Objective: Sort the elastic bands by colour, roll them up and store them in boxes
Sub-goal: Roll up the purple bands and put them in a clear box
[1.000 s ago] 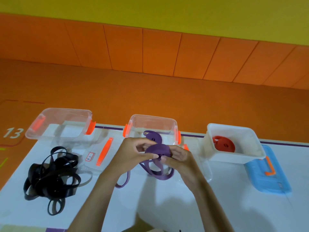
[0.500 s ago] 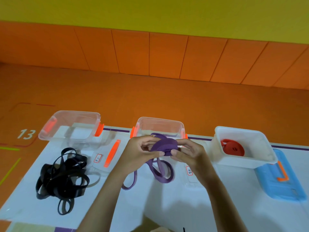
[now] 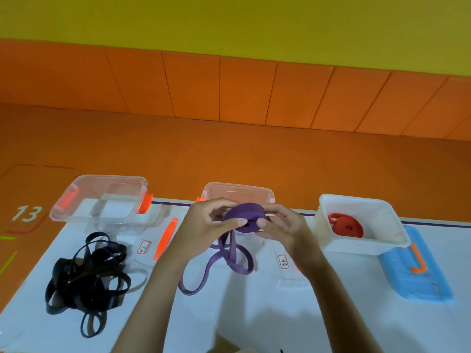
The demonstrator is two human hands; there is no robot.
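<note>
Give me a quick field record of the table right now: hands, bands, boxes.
left hand: pinches the rolled part of the purple band
right hand: grips the same roll from the other side
purple band: partly rolled, tail loose on the table
black bands: tangled pile, unrolled
left clear box: open, no band visible inside
middle clear box: open, inside mostly hidden by hands
white box: holds red roll
blue lid: off, beside white box

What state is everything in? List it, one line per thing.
purple band: partly rolled, pinched by left hand and right hand, tail loose.
black bands: unrolled, tangled heap.
red band: rolled, inside white box.
left clear box: open, empty.
middle clear box: open.
blue lid: off, beside the white box.
</note>
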